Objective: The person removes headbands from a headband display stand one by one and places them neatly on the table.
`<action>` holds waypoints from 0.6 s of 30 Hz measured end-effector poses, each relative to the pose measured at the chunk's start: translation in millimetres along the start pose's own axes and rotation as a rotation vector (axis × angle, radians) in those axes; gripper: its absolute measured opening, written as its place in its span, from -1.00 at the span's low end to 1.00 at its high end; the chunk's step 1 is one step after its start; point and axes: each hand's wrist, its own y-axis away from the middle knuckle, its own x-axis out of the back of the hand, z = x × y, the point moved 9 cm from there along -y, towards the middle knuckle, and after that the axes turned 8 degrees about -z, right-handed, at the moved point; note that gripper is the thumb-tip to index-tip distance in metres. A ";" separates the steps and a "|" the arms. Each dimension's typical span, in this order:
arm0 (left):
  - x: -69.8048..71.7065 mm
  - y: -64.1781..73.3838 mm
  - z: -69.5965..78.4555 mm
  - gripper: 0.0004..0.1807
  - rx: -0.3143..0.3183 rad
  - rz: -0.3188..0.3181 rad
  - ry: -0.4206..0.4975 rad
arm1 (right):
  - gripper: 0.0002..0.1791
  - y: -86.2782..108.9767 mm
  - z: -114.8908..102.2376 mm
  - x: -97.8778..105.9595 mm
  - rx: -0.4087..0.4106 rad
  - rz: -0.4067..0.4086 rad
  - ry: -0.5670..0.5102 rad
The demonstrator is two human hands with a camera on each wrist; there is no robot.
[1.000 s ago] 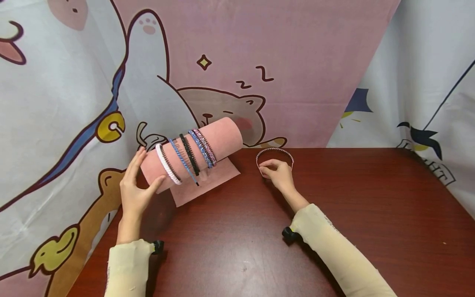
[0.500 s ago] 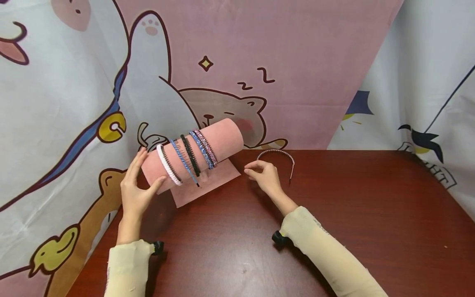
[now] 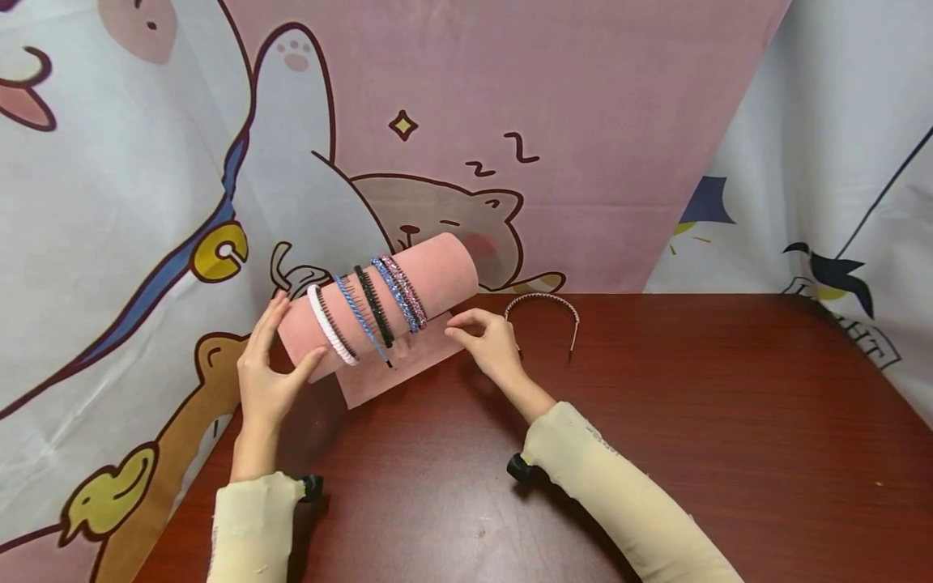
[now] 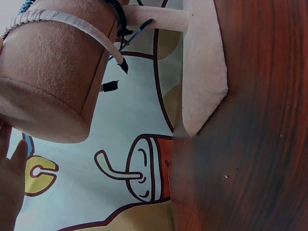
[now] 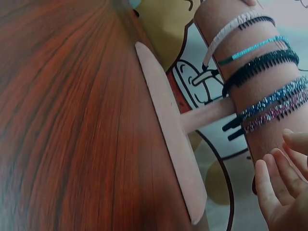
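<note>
Five headbands (image 3: 374,306) loop around the pink roll (image 3: 446,271), its left end pinched between the left hand's (image 3: 266,380) fingers and thumb. Right hand's (image 3: 492,346) got nothing in it, fingers loose, near the glittery pair. One extra pale headband (image 3: 541,295) sits on the counter (image 3: 466,470) just beyond that hand.

Left hand (image 3: 270,385) grips pink stand (image 3: 446,271) at left end; five headbands (image 3: 374,306) across it. Right hand (image 3: 496,348) near right end, contact unclear. Loose headband (image 3: 541,295) on counter (image 3: 692,421).
</note>
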 end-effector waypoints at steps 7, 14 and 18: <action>1.4 -2.1 25.5 -0.14 -0.014 0.022 0.021 | -0.85 0.0 -19.3 -10.8 0.065 0.009 -0.142; 3.4 -2.9 40.1 -0.17 -0.009 0.023 0.021 | -0.81 -2.4 -35.7 -16.9 0.124 0.046 -0.227; 3.5 -2.7 41.4 -0.18 -0.016 0.032 0.027 | -0.78 -3.2 -41.4 -22.3 0.137 0.059 -0.253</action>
